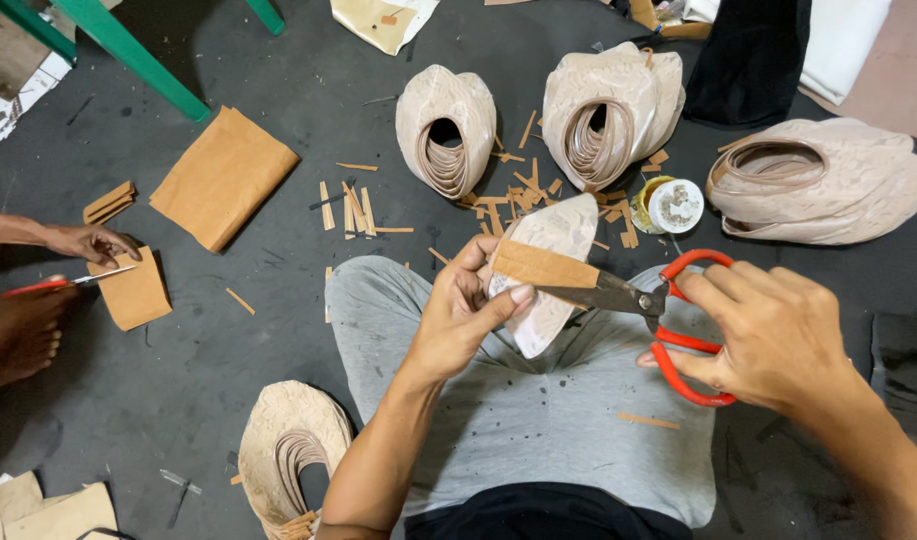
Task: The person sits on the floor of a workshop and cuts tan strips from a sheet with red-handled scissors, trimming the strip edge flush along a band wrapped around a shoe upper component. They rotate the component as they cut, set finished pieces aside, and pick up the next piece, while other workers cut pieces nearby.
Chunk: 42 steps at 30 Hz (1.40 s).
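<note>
Fingers [479,290] of left hand [464,320] clenched on flat tan leather strip [544,268] and pale sole-shaped piece [549,285], above grey-clad lap. Right hand [779,335], at 3 o'clock, grips orange-handled steel scissors [669,320], blades on strip. At 9 o'clock, another person's hand [91,243] cuts tan sheet [134,292] on dark floor [229,350].

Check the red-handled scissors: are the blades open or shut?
Nearly shut. The scissors in the right hand show dark blades meeting around the brown strip held by the left hand.
</note>
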### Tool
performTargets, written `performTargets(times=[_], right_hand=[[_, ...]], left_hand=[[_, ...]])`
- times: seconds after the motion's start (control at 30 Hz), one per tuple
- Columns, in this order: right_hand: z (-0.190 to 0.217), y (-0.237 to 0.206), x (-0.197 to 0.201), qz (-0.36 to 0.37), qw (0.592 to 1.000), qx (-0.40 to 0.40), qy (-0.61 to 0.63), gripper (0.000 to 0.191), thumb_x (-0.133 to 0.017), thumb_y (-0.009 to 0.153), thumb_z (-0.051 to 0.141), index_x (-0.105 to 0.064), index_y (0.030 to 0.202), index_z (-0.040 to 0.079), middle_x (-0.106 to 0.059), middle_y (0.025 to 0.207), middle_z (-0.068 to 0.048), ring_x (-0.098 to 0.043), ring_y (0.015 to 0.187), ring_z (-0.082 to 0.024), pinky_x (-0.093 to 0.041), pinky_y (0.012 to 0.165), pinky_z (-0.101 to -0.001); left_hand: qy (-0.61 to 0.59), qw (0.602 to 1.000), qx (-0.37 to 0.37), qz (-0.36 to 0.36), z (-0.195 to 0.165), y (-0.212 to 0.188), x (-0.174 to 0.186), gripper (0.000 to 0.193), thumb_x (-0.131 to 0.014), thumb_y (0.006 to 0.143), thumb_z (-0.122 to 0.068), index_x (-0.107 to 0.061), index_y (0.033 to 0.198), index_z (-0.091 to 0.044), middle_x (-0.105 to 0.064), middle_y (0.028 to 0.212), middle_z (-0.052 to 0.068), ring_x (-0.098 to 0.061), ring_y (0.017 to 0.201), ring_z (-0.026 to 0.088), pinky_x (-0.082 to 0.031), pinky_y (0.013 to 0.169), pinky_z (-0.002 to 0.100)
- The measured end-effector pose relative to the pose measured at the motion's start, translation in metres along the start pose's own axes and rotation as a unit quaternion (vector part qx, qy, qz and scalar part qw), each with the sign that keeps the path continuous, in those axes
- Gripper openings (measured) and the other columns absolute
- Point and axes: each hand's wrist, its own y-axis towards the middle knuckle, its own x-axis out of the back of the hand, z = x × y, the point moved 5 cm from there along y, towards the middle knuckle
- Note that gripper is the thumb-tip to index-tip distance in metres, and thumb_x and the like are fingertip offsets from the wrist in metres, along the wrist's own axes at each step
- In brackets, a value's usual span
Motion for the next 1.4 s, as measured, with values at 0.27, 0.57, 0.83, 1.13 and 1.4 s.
performTargets(times=[0.27,0.57,0.83,1.13,1.4], right_hand=[[-0.004,-0.003,-0.005,0.012,1.000,-0.002,0.006,0.073,-0.086,0.053,0.071,-0.071,0.090,0.010,-0.071,0.076,-0.006,-0.066,0.064,-0.027,-0.048,0.059,-0.0377],[-0.010,-0.008,-0.014,0.021,0.999,0.027,0.038,0.070,-0.086,0.053,0.069,-0.071,0.087,0.010,-0.068,0.062,-0.008,-0.060,0.050,-0.030,-0.046,0.052,-0.0391],[-0.008,-0.012,-0.010,0.005,0.999,0.026,0.040,0.070,-0.084,0.055,0.070,-0.071,0.086,0.009,-0.067,0.059,-0.007,-0.059,0.048,-0.029,-0.046,0.051,-0.0385],[0.000,-0.007,-0.008,0.001,1.000,0.029,0.005,0.067,-0.083,0.058,0.071,-0.070,0.085,0.011,-0.067,0.062,-0.006,-0.058,0.050,-0.027,-0.044,0.054,-0.0362],[-0.003,-0.008,-0.011,0.015,1.000,0.017,-0.018,0.065,-0.082,0.060,0.071,-0.072,0.087,0.013,-0.067,0.063,-0.004,-0.061,0.051,-0.024,-0.043,0.052,-0.0352]], left_hand=[[0.010,1.000,-0.015,-0.002,0.001,0.001,0.000,0.034,-0.068,0.099,0.003,-0.053,0.130,0.003,-0.073,0.117,0.010,-0.068,0.106,0.008,-0.056,0.094,0.024],[0.023,1.000,0.004,-0.003,0.002,0.004,0.006,0.032,-0.068,0.098,0.001,-0.055,0.128,0.002,-0.075,0.109,0.008,-0.070,0.100,0.009,-0.056,0.089,0.025],[0.042,0.999,0.009,-0.022,0.008,0.006,0.016,0.013,-0.067,0.103,-0.003,-0.065,0.114,0.003,-0.074,0.103,0.004,-0.066,0.093,0.006,-0.055,0.087,0.022],[0.077,0.996,0.032,-0.029,0.012,0.005,0.007,0.016,-0.068,0.099,-0.002,-0.067,0.114,0.004,-0.076,0.101,0.004,-0.067,0.090,0.005,-0.055,0.082,0.022],[0.075,0.996,0.030,-0.027,0.012,0.005,0.008,0.016,-0.069,0.100,-0.002,-0.069,0.115,0.006,-0.076,0.100,0.005,-0.067,0.089,0.006,-0.055,0.080,0.023]])
